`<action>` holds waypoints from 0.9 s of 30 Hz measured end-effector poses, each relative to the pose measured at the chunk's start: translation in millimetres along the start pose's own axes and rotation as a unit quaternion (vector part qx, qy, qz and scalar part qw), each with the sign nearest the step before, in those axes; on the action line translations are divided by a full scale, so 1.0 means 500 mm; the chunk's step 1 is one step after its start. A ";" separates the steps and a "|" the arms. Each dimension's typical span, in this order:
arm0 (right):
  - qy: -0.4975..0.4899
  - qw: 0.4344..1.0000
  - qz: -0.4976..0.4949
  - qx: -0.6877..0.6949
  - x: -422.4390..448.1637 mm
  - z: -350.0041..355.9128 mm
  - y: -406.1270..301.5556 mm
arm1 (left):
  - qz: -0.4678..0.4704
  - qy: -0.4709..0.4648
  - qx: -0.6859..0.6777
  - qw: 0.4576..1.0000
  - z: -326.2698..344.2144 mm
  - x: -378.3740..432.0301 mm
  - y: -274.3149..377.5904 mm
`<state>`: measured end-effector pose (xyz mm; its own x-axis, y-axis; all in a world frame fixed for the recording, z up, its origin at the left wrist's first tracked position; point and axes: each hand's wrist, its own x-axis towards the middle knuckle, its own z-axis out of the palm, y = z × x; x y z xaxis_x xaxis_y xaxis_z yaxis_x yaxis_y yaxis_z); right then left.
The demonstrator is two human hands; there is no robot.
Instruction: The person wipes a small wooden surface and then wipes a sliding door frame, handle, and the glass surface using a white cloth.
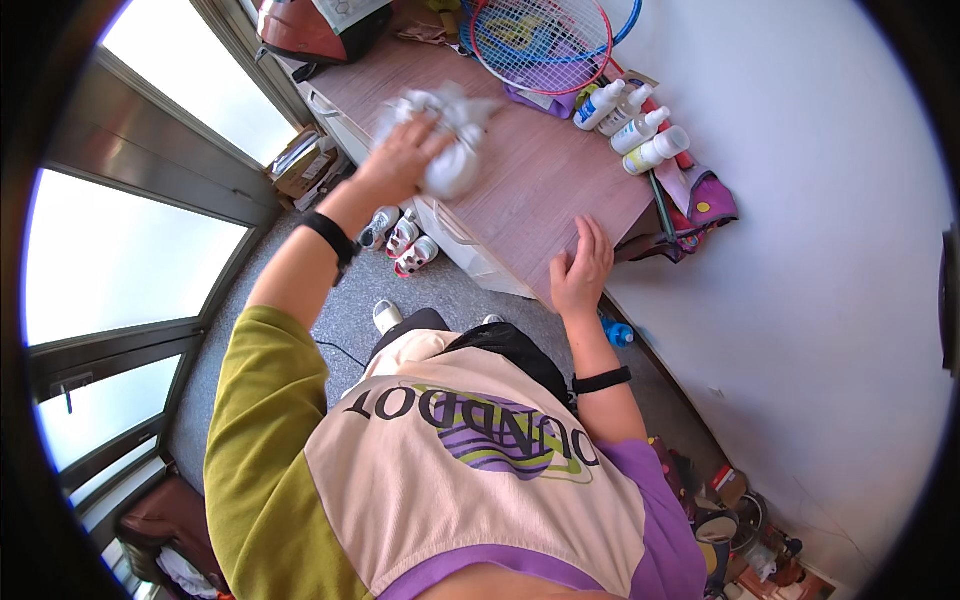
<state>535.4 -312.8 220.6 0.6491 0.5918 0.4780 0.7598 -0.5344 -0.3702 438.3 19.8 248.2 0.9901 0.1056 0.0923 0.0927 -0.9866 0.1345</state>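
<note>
My left hand (pixel 401 154) is on a crumpled white cloth (pixel 454 154) over the wood-grain top of a cabinet (pixel 517 172). Both hand and cloth are blurred, and the fingers lie spread over the cloth. Near the cabinet's close corner, my right hand (pixel 585 266) rests on the top's edge, holding nothing. Several white bottles, among them a spray bottle (pixel 598 105), stand along the wall side. Beyond them lie badminton rackets (pixel 544 45) on a purple bag (pixel 547 97).
A red helmet (pixel 304 30) sits at the cabinet's far left. A purple and pink bag (pixel 705 202) hangs beside the right edge. Below are shoes (pixel 405 236), a cardboard box (pixel 300 169) and a blue bottle (pixel 619 331). Frosted windows (pixel 135 255) line the left; a white wall (pixel 787 262) is right.
</note>
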 end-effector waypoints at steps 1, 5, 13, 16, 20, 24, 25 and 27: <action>0.001 1.000 0.012 0.002 -0.002 0.002 0.002 | 0.035 -0.008 -0.015 0.999 0.014 -0.002 0.045; -0.001 1.000 0.013 -0.004 -0.007 0.008 0.014 | 0.165 -0.021 -0.099 0.981 0.043 -0.016 0.244; 0.000 1.000 -0.004 0.016 -0.011 0.008 0.023 | 0.159 0.032 -0.073 0.984 0.028 -0.015 0.213; -0.005 1.000 0.002 0.011 -0.010 0.003 0.013 | 0.039 0.026 -0.094 0.994 0.005 -0.011 0.070; 0.003 1.000 0.004 0.018 -0.006 0.001 0.004 | -0.104 0.080 -0.060 0.990 -0.005 -0.034 -0.136; -0.003 1.000 0.000 0.016 -0.003 0.000 0.006 | -0.178 0.053 -0.016 0.982 -0.012 -0.021 -0.210; -0.003 1.000 -0.001 0.013 -0.002 0.001 0.007 | -0.177 0.054 -0.016 0.983 -0.019 -0.012 -0.196; -0.003 1.000 0.000 0.008 -0.002 0.001 0.002 | -0.157 -0.010 0.022 0.987 -0.027 0.004 -0.155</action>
<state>535.5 -313.9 219.3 0.6492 0.5949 0.4739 0.7603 -0.5249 -0.3826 431.8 98.2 251.2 0.9140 0.4044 0.0326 0.3989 -0.9104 0.1102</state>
